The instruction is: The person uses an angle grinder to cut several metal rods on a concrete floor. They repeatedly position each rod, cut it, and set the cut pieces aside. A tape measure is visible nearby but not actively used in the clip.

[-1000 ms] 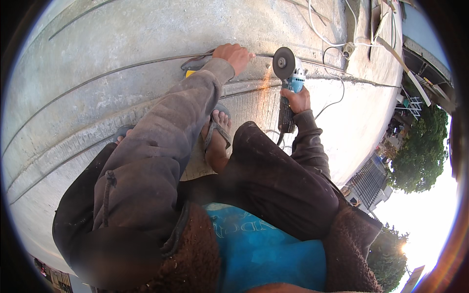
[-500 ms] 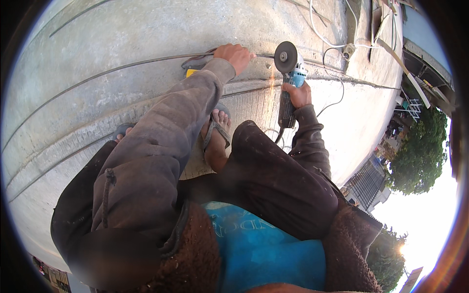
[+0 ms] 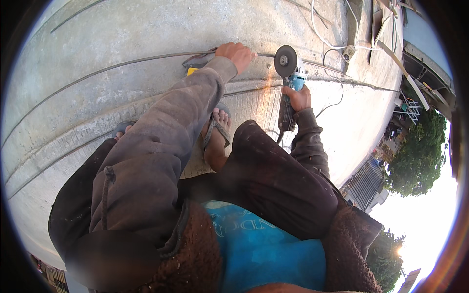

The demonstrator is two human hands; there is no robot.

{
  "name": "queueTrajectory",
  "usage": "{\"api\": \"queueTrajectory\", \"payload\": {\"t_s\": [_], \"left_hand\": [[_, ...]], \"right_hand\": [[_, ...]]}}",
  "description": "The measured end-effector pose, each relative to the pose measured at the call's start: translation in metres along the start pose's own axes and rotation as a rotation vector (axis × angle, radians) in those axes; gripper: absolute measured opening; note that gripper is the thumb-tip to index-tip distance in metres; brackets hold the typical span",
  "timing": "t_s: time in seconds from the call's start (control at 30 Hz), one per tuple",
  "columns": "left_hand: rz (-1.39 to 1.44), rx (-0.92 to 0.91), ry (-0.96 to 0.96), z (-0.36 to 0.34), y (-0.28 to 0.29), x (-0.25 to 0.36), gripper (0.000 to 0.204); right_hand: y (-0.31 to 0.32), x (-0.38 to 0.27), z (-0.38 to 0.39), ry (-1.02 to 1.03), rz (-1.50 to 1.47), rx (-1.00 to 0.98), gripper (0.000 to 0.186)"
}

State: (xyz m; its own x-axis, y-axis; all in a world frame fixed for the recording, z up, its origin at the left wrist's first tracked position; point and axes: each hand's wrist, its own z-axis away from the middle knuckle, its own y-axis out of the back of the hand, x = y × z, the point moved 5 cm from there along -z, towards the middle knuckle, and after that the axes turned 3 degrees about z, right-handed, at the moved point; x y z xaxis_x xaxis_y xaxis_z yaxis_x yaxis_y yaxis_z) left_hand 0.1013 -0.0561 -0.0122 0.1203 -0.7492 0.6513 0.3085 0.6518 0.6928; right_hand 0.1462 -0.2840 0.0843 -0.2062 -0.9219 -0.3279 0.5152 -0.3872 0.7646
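Observation:
My left hand (image 3: 235,57) is closed over a long thin metal rod (image 3: 122,66) that runs across the concrete. Just beside it, partly hidden by my sleeve, lies a dark grey object with a yellow patch (image 3: 192,71); I cannot make out its kind. My right hand (image 3: 299,99) is wrapped around the body of a teal and black angle grinder (image 3: 287,111), held upright. Its dark cutting disc (image 3: 286,61) meets the rod a short way right of my left hand. Orange sparks (image 3: 267,93) stream from there back toward my legs.
My sandalled foot (image 3: 216,129) stands close to the sparks. A second rod (image 3: 63,155) lies nearer me. A dark cable (image 3: 337,97) curves over the concrete to a socket (image 3: 349,52) on a white cord. Planks (image 3: 408,73) lie at the far right.
The grinder has dipped slightly toward me, its disc staying at the rod. The spark stream looks a little wider and brighter. My left hand has hardly moved.

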Motion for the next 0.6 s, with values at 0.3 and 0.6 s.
{"api": "queueTrajectory", "payload": {"t_s": [0.3, 0.6], "left_hand": [[0.001, 0.049, -0.041, 0.0, -0.001, -0.001, 0.03], [0.008, 0.029, 0.009, 0.001, 0.0, 0.0, 0.031]], "right_hand": [[-0.001, -0.008, 0.008, -0.07, 0.007, -0.016, 0.045], [0.001, -0.002, -0.015, 0.05, -0.014, 0.047, 0.047]]}}
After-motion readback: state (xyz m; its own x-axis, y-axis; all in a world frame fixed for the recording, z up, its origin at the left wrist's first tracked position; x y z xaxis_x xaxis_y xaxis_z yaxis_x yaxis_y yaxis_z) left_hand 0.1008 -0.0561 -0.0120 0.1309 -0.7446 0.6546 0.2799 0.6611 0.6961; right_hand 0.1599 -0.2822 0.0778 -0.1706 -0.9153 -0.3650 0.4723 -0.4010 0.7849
